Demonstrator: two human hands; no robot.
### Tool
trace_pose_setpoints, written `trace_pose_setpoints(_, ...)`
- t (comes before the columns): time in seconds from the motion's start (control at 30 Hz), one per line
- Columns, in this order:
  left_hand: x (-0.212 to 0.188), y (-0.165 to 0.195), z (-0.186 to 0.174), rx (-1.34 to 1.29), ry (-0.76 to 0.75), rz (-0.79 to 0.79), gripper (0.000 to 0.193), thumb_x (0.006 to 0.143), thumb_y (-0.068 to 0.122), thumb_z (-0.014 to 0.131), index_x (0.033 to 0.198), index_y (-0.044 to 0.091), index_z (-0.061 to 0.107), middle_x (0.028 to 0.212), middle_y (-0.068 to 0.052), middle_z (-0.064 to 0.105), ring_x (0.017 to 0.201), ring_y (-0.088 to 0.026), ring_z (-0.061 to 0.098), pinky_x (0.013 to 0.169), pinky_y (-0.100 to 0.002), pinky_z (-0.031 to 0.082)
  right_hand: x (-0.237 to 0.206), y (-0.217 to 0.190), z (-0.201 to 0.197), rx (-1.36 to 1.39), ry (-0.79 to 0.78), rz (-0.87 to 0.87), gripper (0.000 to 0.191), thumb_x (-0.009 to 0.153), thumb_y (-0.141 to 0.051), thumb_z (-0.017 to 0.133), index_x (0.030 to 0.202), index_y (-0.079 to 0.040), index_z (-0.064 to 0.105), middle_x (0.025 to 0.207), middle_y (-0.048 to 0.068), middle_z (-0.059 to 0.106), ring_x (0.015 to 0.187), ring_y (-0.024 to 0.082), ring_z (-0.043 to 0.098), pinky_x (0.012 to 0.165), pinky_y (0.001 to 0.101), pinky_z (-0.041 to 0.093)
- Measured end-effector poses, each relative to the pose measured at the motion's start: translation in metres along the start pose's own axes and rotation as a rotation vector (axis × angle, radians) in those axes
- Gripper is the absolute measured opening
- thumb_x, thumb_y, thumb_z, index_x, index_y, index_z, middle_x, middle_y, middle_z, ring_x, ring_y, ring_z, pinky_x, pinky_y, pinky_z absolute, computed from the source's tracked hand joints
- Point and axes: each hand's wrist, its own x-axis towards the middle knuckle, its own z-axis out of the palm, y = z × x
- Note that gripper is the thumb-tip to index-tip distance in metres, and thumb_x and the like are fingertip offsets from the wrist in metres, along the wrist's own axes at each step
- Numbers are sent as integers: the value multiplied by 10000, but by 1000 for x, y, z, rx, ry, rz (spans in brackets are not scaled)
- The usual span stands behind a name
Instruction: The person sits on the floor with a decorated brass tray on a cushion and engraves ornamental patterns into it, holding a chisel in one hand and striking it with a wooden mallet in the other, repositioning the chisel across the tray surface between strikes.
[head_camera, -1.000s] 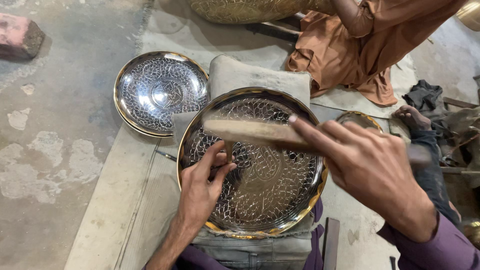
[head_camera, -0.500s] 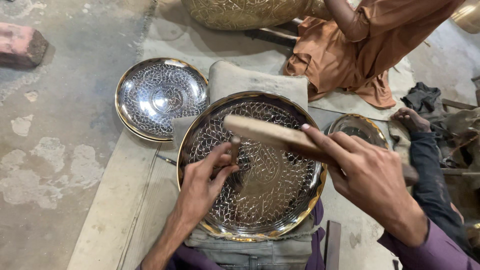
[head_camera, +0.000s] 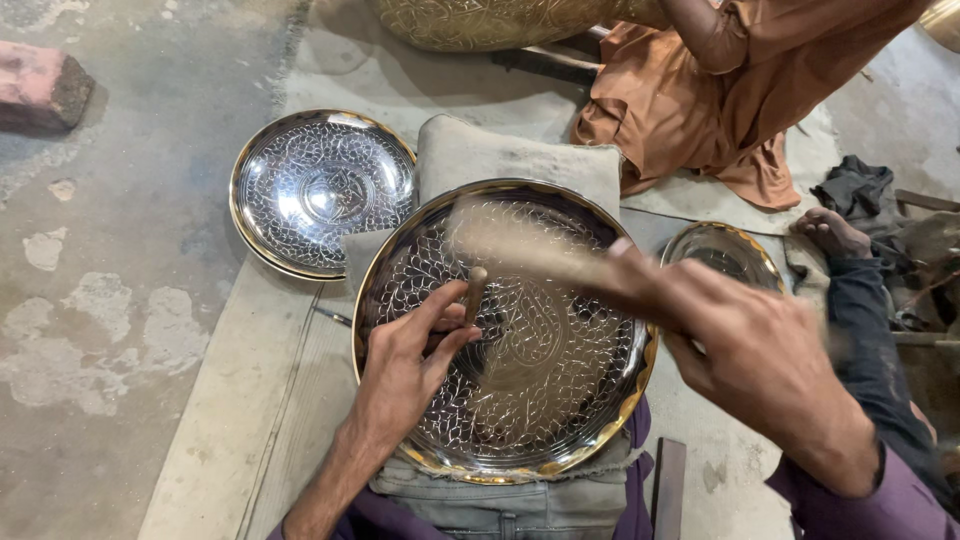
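A large round metal tray (head_camera: 560, 400) with an engraved pattern and a brass-coloured rim lies on a grey cushion on my lap. My left hand (head_camera: 405, 365) rests on the tray and pinches a small upright punch (head_camera: 474, 290) against its surface. My right hand (head_camera: 745, 345) grips a wooden mallet (head_camera: 520, 245), blurred by motion, just above the punch's top.
A second engraved tray (head_camera: 320, 190) lies on the concrete floor at upper left, a smaller dish (head_camera: 725, 255) at right. A grey pad (head_camera: 500, 155) sits behind the large tray. A person in orange clothing (head_camera: 720, 90) sits opposite. A brick (head_camera: 40, 85) lies at far left.
The mallet has swung down from above the tray toward the punch. My left hand has stayed on the tray holding the punch.
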Motion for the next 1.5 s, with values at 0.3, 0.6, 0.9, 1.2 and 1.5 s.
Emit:
trace_pose_setpoints(0.3, 11, 16, -10, 52, -136, -12, 520, 888, 27, 717, 1379, 132, 582, 1075, -165, 784, 978, -233, 794, 821, -362, 659, -14, -10, 8, -33, 52, 39, 748, 860, -169, 734, 1549, -279, 466, 1120, 79, 712, 846, 246, 721, 709, 385, 598)
trace_pose_setpoints(0.6, 26, 28, -18, 89, -314, 55, 556, 860, 26, 720, 1390, 126, 583, 1088, -118, 780, 940, -233, 788, 790, -378, 642, -51, -3, 46, 238, 152, 206, 784, 815, -89, 716, 1534, -254, 452, 1064, 46, 719, 791, 213, 734, 679, 339, 599)
trace_pose_setpoints(0.9, 36, 33, -20, 215, -458, 159, 649, 793, -38, 696, 1396, 172, 579, 1142, -86, 766, 943, -229, 775, 868, -388, 639, -98, 9, 87, 222, 197, 358, 788, 744, -16, 747, 1468, -230, 522, 1087, 149, 760, 809, 240, 752, 684, 377, 617)
trace_pose_setpoints(1.2, 14, 16, -8, 127, -251, 55, 526, 913, 33, 655, 1406, 191, 556, 1140, -113, 770, 997, -248, 774, 847, -407, 665, -86, 11, 72, 11, -18, 387, 847, 782, -116, 742, 1537, -377, 459, 997, 19, 744, 691, 205, 724, 589, 357, 592)
trace_pose_setpoints(1.5, -5, 6, 6, 7, 57, -129, 491, 916, 115, 707, 1377, 153, 541, 1072, -157, 773, 1017, -273, 775, 807, -410, 692, -22, -2, 12, -240, 22, -19, 797, 785, -176, 739, 1522, -328, 478, 971, 36, 648, 782, 234, 679, 655, 385, 585)
